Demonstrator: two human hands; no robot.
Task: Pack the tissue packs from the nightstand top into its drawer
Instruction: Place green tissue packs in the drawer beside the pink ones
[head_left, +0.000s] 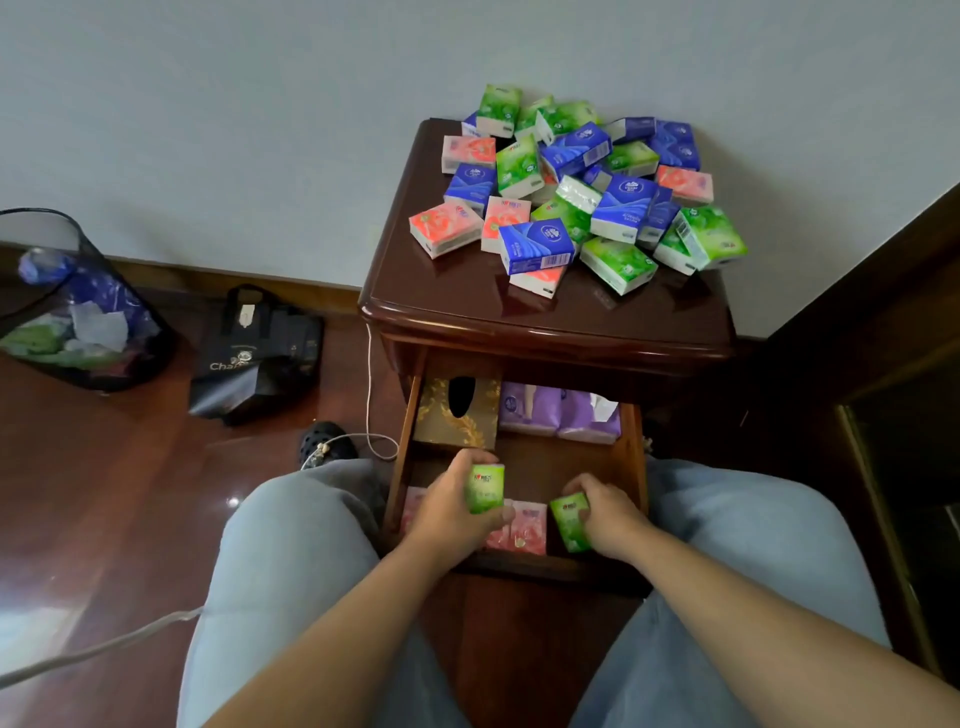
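A heap of several green, blue and pink tissue packs (576, 197) covers the back of the dark wooden nightstand top (467, 306). Below it the drawer (635, 467) stands pulled out between my knees. My left hand (452, 506) is shut on a green tissue pack (485, 488) held upright over the drawer's front left. My right hand (605, 512) grips a second green pack (570, 519) low at the front right. Pink packs (522, 530) lie in a row along the drawer's front, partly hidden by my hands.
At the drawer's back sit a gold tissue box (457, 415) and purple tissue packs (561, 415). A white cable (370, 405) hangs left of the nightstand. On the floor to the left are a black bag (254, 353), a mesh bin (78, 306) and a black shoe (327, 441). Dark furniture (883, 364) stands right.
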